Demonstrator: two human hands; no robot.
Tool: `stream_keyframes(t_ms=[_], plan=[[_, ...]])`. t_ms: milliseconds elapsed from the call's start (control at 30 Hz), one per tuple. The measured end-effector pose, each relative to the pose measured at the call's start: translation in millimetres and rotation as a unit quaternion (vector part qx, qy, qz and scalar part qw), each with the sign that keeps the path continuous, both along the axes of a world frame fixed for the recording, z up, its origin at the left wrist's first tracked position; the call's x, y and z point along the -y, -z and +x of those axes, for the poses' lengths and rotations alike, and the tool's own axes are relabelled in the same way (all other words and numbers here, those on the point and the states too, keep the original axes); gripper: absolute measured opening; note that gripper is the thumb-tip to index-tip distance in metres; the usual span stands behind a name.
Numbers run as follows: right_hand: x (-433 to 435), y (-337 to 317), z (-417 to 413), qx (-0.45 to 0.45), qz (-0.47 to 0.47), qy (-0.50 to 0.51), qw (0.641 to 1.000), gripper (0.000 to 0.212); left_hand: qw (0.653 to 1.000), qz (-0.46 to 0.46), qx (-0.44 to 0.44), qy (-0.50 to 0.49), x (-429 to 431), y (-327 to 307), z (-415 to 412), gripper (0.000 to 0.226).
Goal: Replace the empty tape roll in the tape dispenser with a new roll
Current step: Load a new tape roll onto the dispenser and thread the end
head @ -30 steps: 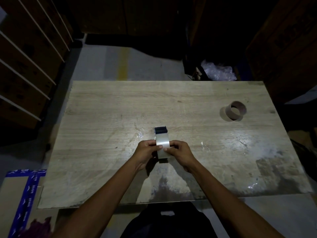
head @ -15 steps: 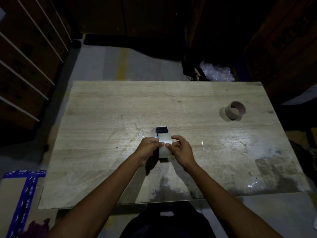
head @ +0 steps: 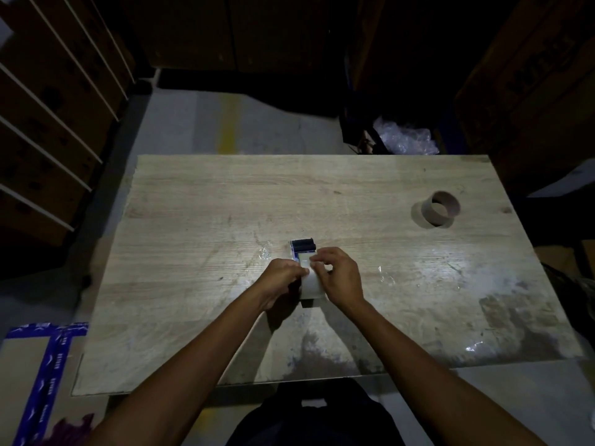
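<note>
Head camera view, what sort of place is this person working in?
Probably a warehouse packing area: a worn wooden worktable on a concrete floor, stacked brown cardboard cartons around it, and crumpled clear bubble wrap behind the table.

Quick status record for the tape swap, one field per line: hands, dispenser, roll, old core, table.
left hand: grips new tape roll from its left
right hand: fingers pinch at top of roll
tape dispenser: on table, dark roller end pointing away
new tape roll: pale, between both hands
empty core: brown, stands alone, far right
table: wooden, worn near front edge
</note>
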State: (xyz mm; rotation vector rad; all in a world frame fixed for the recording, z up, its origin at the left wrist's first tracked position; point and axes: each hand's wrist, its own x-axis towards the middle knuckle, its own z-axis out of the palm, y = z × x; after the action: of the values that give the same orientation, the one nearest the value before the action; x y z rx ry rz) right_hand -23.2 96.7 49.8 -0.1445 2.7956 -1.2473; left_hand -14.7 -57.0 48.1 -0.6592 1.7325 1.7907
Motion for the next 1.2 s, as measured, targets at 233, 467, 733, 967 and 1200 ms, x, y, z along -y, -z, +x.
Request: stream_keyframes(t_ms=[233,467,733,967,1200], plan=[[-2.1,-3.8,0.9,-0.06,0.11,-0.072,0.989,0.015,0.999,-0.027,-0.01,-0.025,-5.2,-2.1,0.1,0.025],[-1.9,-9.2,-8.9,-0.058,0.155,-0.102,0.981,0.019,0.992,-0.107,-0.063,-0.034,-7.5,7.8,1.4,0.019],[-5.8,-11.9,-31.6,-0.024,0.138,-0.144,0.98,0.022,0.984,-0.144,-0.066,-0.08,-22.7,14.7,-3.0,0.04],[-5.0,-12.1,-51.5,-0.013,0.162,-0.206,0.965,0.02,0.989,-0.057,-0.058,-0.123,-23.5,13.3,-0.8,0.044],[-7.2,-6.7,-71.4,0.008,0.212,-0.23,0.95,0.018,0.983,0.012,-0.062,-0.172,-42.2,17.2,6.3,0.058]])
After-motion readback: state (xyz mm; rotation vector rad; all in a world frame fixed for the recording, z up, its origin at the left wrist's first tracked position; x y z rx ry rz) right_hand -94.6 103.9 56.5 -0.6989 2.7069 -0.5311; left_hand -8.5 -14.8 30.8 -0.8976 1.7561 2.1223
